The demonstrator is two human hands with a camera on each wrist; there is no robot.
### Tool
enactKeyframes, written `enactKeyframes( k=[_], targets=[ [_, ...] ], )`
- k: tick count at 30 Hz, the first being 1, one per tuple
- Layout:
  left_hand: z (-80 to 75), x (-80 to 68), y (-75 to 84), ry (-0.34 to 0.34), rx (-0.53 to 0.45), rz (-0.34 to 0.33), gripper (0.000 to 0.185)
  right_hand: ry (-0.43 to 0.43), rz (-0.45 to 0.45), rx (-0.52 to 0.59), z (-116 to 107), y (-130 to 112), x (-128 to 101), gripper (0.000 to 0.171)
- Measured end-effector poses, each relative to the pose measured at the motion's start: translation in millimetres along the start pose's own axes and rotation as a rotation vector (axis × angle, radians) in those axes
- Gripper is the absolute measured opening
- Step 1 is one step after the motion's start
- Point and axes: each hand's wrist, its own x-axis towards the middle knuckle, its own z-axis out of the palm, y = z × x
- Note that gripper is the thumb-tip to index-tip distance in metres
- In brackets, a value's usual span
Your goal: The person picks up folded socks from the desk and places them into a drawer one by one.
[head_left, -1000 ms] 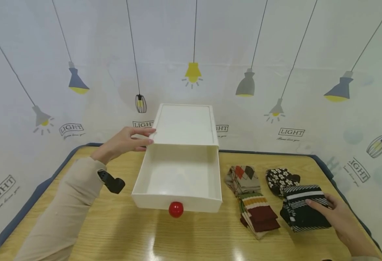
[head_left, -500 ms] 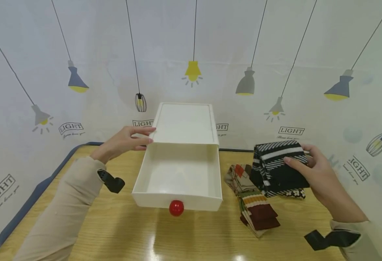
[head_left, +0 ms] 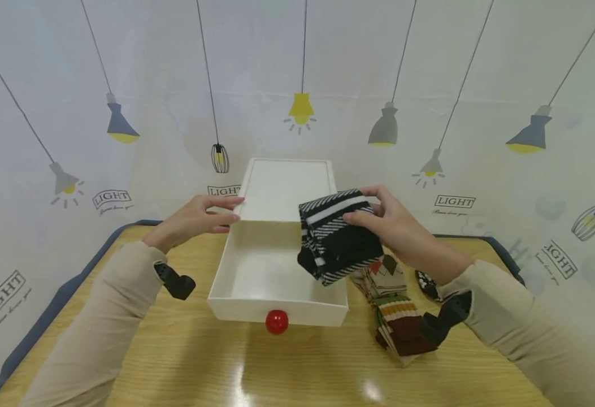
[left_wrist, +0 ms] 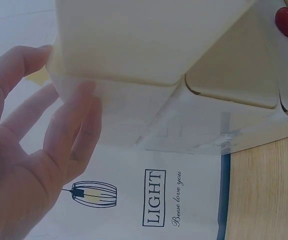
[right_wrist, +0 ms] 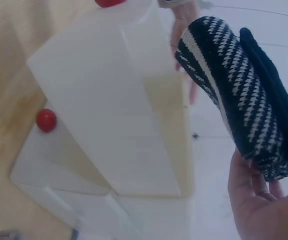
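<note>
My right hand pinches a folded pair of black-and-white patterned socks, held above the right side of the pulled-out drawer. In the right wrist view the folded socks sit between thumb and fingers. The left hand rests its fairly straight fingers against the left side of the white drawer box. Seen from the left wrist, the fingers touch the box wall. A round red knob sits on the drawer front. The drawer's visible floor is bare.
Right of the drawer lie folded argyle socks and striped maroon socks. Flower-patterned socks are partly hidden behind the right arm. The wooden table has a dark blue edge. A lamp-print backdrop stands behind.
My right hand has lifted the black-and-white socks off the table at the right and carried them left to above the drawer. The left hand has stayed at the box.
</note>
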Motion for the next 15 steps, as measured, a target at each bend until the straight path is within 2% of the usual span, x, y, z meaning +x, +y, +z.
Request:
enactKeyframes(
  k=[4, 9, 15],
  targets=[
    [-0.8, -0.6, 0.1, 0.004, 0.000, 0.000, 0.058, -0.055, 0.082, 0.057, 21, -4, 14, 0.056],
    [-0.7, -0.8, 1.3, 0.000, 0.002, 0.003, 0.057, -0.073, 0.196, 0.111, 46, -3, 24, 0.059],
    [-1.8, -1.0, 1.9, -0.007, 0.003, 0.001, 0.057, -0.120, 0.277, 0.159, 65, -1, 31, 0.054]
  ],
)
